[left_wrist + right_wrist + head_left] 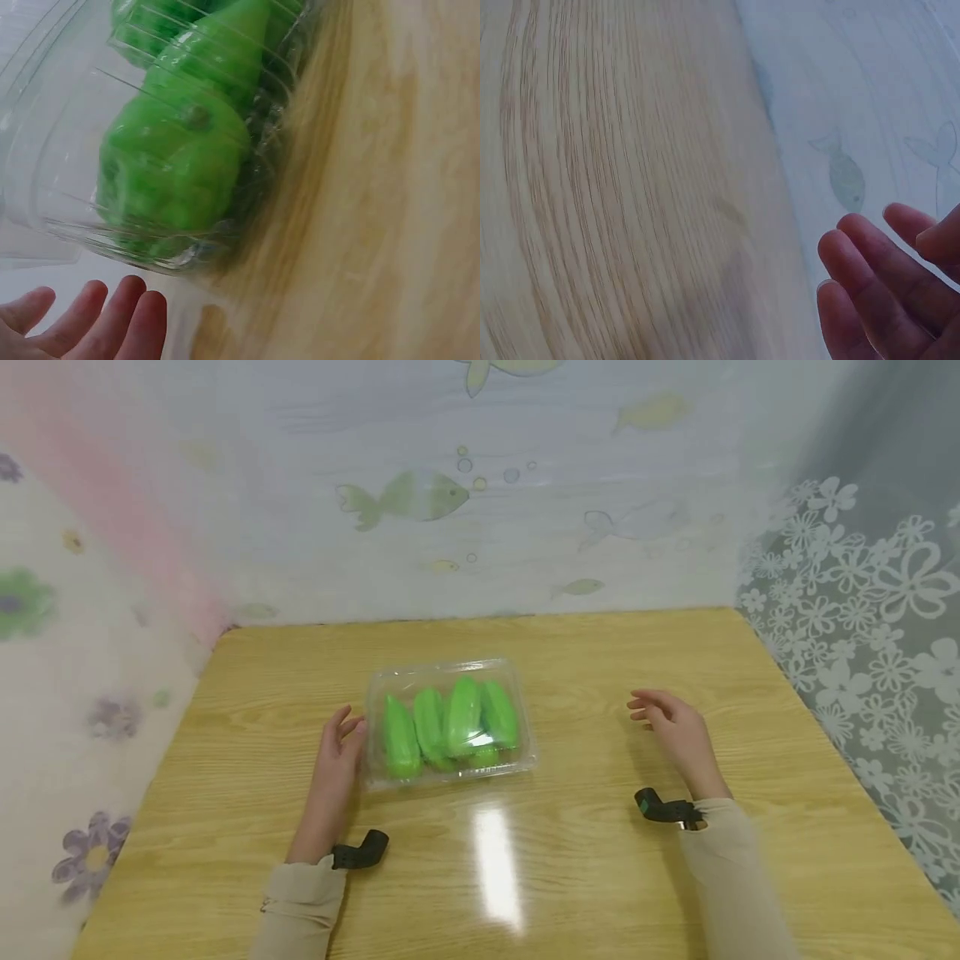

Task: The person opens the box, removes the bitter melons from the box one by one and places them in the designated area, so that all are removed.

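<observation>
A clear plastic box (pixel 450 768) lies on the wooden table, left of the middle. Several long, glossy green vegetable-shaped pieces (pixel 429 722) show through its plastic. One of them, a rounded green end (pixel 172 161) with a small dark spot, is close up in the left wrist view. Beside the box's left side is my left hand (pixel 337 768), its fingers relaxed and nothing held in them. Whether the thumb touches the box is unclear. My right hand (pixel 678 735) hovers over the table well to the right of the box, fingers loosely bent and holding nothing.
The wooden table (pixel 585 860) reaches back to a pale curtain (pixel 525 543) printed with fish. Flower-patterned cloth hangs on the left (pixel 90 718) and right (pixel 892 635). A black wrist camera (pixel 363 850) sits at the left cuff, another black camera (pixel 660 807) at the right.
</observation>
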The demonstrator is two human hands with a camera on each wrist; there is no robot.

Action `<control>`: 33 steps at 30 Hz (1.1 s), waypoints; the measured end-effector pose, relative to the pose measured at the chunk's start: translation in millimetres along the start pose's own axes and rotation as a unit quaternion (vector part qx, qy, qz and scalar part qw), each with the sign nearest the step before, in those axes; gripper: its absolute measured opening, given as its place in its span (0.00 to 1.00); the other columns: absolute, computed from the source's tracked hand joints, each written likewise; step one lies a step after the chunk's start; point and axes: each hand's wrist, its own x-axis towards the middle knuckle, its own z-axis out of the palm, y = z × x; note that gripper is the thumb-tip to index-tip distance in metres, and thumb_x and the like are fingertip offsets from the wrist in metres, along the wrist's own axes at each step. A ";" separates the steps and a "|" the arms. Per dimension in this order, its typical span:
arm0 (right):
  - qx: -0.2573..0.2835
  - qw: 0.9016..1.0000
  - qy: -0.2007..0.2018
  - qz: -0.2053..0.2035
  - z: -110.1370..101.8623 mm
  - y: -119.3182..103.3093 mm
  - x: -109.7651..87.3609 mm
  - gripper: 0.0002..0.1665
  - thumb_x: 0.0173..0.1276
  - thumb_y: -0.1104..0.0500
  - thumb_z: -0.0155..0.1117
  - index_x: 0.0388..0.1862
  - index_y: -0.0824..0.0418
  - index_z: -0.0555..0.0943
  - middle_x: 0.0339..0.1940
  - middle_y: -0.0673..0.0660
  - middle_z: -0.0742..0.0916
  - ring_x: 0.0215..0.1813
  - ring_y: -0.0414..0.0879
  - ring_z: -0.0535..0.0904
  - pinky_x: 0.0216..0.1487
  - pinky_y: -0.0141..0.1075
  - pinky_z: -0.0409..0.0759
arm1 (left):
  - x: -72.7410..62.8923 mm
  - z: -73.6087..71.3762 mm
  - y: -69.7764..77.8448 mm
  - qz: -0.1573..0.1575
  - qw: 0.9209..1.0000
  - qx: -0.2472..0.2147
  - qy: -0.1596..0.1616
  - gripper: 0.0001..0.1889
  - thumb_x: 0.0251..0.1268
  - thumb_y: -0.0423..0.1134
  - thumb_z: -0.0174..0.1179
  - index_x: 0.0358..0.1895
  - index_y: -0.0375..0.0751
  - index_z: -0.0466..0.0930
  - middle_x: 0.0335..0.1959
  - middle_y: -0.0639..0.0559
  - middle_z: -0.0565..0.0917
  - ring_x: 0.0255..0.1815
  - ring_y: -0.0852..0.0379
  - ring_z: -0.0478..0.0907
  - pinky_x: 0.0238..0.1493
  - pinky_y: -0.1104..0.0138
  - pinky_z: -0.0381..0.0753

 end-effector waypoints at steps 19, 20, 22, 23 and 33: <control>0.316 0.946 -0.067 0.008 87.7 -17.9 1.3 0.29 0.69 0.49 0.48 0.62 0.66 0.65 0.50 0.63 0.78 0.49 0.54 0.75 0.44 0.43 0.75 | -9.8 1.7 -13.2 0.037 0.997 -0.017 -0.062 0.31 0.66 0.57 0.42 0.69 0.58 0.44 0.68 0.59 0.49 0.68 0.53 0.46 0.62 0.51 0.48; 0.330 0.941 -0.077 0.004 92.1 -20.1 0.6 0.30 0.68 0.49 0.49 0.62 0.66 0.64 0.51 0.63 0.77 0.51 0.54 0.74 0.45 0.44 0.74 | -9.9 1.7 -14.3 0.040 0.997 -0.008 -0.067 0.31 0.66 0.57 0.41 0.69 0.59 0.44 0.69 0.61 0.48 0.68 0.54 0.45 0.63 0.51 0.47; 0.352 0.931 -0.097 -0.006 100.4 -24.2 -0.8 0.31 0.69 0.49 0.48 0.64 0.65 0.61 0.55 0.62 0.74 0.55 0.54 0.72 0.49 0.45 0.73 | -9.8 1.8 -16.1 0.045 0.996 0.010 -0.076 0.31 0.67 0.55 0.42 0.70 0.60 0.42 0.69 0.63 0.46 0.68 0.56 0.42 0.64 0.51 0.44; 0.362 0.926 -0.106 -0.010 104.0 -26.3 -1.8 0.32 0.69 0.49 0.48 0.65 0.64 0.60 0.57 0.62 0.73 0.57 0.54 0.70 0.50 0.46 0.71 | -9.4 2.0 -17.2 0.047 0.996 0.015 -0.080 0.31 0.67 0.54 0.42 0.70 0.59 0.42 0.69 0.63 0.45 0.69 0.56 0.40 0.64 0.52 0.42; 0.391 0.905 -0.167 -0.021 122.0 -41.3 -9.5 0.31 0.70 0.50 0.46 0.70 0.53 0.53 0.67 0.57 0.60 0.67 0.50 0.55 0.62 0.45 0.56 | -6.3 2.5 -27.5 0.047 0.992 0.042 -0.107 0.41 0.62 0.48 0.53 0.68 0.69 0.33 0.69 0.62 0.37 0.69 0.55 0.35 0.64 0.50 0.38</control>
